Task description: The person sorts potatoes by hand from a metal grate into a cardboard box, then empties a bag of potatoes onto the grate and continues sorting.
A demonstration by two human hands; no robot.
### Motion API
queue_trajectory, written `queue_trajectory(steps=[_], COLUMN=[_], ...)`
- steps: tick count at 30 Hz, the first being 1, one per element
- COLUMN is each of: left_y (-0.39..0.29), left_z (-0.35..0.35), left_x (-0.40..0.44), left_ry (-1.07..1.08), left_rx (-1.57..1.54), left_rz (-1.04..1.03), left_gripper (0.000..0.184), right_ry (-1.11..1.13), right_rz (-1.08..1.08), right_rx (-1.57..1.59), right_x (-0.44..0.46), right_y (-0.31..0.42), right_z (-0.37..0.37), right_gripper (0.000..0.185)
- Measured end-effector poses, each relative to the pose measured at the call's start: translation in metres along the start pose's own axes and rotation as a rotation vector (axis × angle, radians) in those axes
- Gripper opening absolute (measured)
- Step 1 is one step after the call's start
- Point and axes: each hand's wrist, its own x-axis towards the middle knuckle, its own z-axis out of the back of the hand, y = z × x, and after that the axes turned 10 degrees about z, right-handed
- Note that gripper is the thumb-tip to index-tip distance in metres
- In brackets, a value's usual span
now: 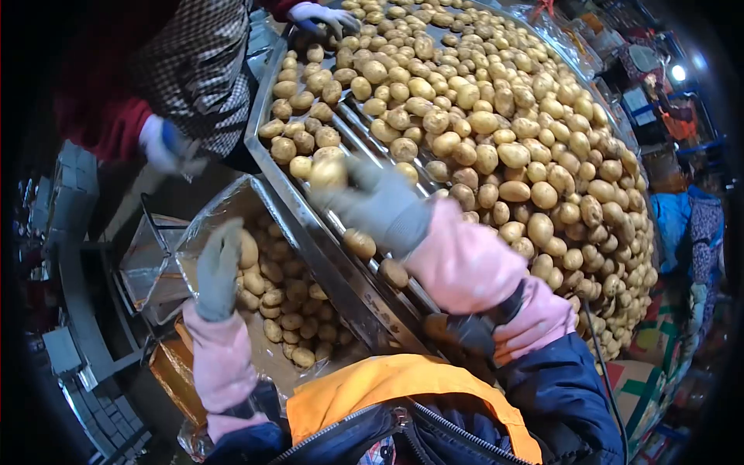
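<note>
Potatoes (504,155) are heaped over a metal table (270,167) from 12 to 4 o'clock; along the near edge the layer is thinner, perhaps so that single ones can be reached, and rolling off is presumably checked by the raised rim. A plastic-lined bin (219,205) is set close below that edge toward 8 o'clock, part-filled with potatoes; a short carry is probably served by this position. By the grey-gloved right hand (376,200), near centre, a pale potato (328,172) is grasped at the fingertips, both smeared by motion blur. By the grey-gloved left hand (218,267), at 9 o'clock, another potato (248,249) is flanked on the palm side; whether it is gripped or let go cannot be told, the contact being hidden. At 10 o'clock a co-worker's gloved hand (163,145) is blurred, its contents unreadable; near 12 a second gloved hand (324,17) is seen, its sleeve cut off by the frame.
</note>
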Motion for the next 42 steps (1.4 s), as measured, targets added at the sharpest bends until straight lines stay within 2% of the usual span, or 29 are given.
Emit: queue_trajectory(steps=[2,4,5,6,8,9,10,11,13,15,17,18,19,21,24,26,28,29,30,31,32,34,35,36,37,38,40,41,42], left_y=[0.014,0.041,0.049,0.056,0.058,0.052,0.045,0.037,0.01,-0.011,-0.029,-0.039,-0.047,-0.038,-0.036,-0.062,-0.036,-0.033,-0.035,-0.037,-0.033,-0.034,-0.033,-0.025,-0.034,-0.042,-0.056,-0.04,-0.043], left_z=[0.001,0.006,0.01,0.013,0.008,-0.004,-0.017,-0.034,-0.066,-0.083,-0.101,-0.111,-0.116,-0.134,-0.149,-0.152,-0.156,-0.159,-0.163,-0.166,-0.165,-0.169,-0.163,-0.158,-0.153,-0.144,-0.118,-0.114,-0.107], left_x=[-0.034,-0.06,-0.069,-0.077,-0.082,-0.081,-0.08,-0.073,-0.062,-0.035,0.003,0.019,0.044,0.09,0.132,0.148,0.174,0.18,0.181,0.178,0.175,0.17,0.169,0.169,0.157,0.142,0.106,0.103,0.089], left_ry=[-0.136,-0.273,-0.262,-0.256,-0.251,-0.254,-0.258,-0.259,-0.255,-0.263,-0.245,-0.269,-0.259,-0.167,0.039,0.218,0.246,0.249,0.255,0.234,0.166,0.258,0.435,0.384,0.352,0.312,0.462,0.48,0.498], left_rx=[-0.039,-0.224,-0.285,-0.348,-0.37,-0.327,-0.284,-0.351,-0.327,0.041,0.097,0.178,0.315,0.494,0.837,0.885,0.701,0.667,0.632,0.617,0.546,0.0,-0.435,-0.532,-0.682,-0.834,-0.96,-1.091,-1.13], left_rz=[0.042,0.043,0.079,0.115,0.159,0.168,0.178,0.175,0.088,-0.233,-0.436,-0.454,-0.583,-0.636,-0.524,-0.25,-0.37,-0.41,-0.445,-0.358,-0.472,-0.186,0.034,-0.022,0.051,0.125,0.187,0.249,0.291], left_gripper=[0.041,0.04,0.038,0.036,0.033,0.032,0.032,0.03,0.028,0.031,0.035,0.037,0.039,0.041,0.043,0.039,0.036,0.035,0.034,0.032,0.026,0.026,0.027,0.032,0.034,0.037,0.043,0.046,0.05], right_ry=[0.232,0.114,0.158,0.105,0.03,0.083,0.159,0.24,0.313,0.398,0.426,0.44,0.456,0.306,0.055,0.063,0.048,0.038,0.061,0.035,0.011,0.02,0.006,-0.008,-0.05,-0.076,-0.103,-0.147,-0.043], right_rz=[0.001,0.257,0.325,0.214,-0.026,0.002,0.0,0.12,0.16,0.108,0.138,0.155,0.089,0.034,0.049,-0.076,0.048,0.025,0.009,0.044,0.081,0.048,0.025,0.001,-0.005,-0.086,-0.233,-0.094,0.02], right_rx=[0.108,-0.138,-0.355,-0.361,-0.906,-1.156,-1.252,-1.322,-1.367,-1.377,-1.367,-1.362,-1.328,-1.07,-0.46,0.189,0.719,0.931,1.071,1.1,1.128,1.185,1.203,1.224,1.258,1.041,0.594,0.276,-0.19], right_x=[-0.034,-0.053,-0.05,-0.041,-0.016,-0.005,0.009,0.018,0.033,0.053,0.066,0.07,0.07,0.063,0.043,0.012,-0.016,-0.027,-0.034,-0.041,-0.046,-0.052,-0.053,-0.054,-0.058,-0.058,-0.046,-0.035,-0.024], right_y=[0.041,0.03,0.023,0.01,0.011,-0.009,-0.024,-0.047,-0.056,-0.06,-0.063,-0.062,-0.052,-0.039,-0.059,-0.035,-0.041,-0.045,-0.05,-0.054,-0.056,-0.041,-0.036,-0.029,-0.015,-0.017,-0.021,-0.02,-0.023], right_z=[-0.022,-0.033,-0.013,0.006,0.054,0.077,0.095,0.107,0.107,0.099,0.099,0.097,0.097,0.102,0.116,0.125,0.127,0.124,0.125,0.122,0.118,0.121,0.121,0.119,0.115,0.116,0.125,0.115,0.112], right_gripper=[0.055,0.054,0.054,0.047,0.034,0.037,0.042,0.044,0.047,0.056,0.057,0.058,0.056,0.059,0.067,0.065,0.059,0.058,0.058,0.058,0.059,0.061,0.061,0.061,0.047,0.042,0.034,0.033,0.03])
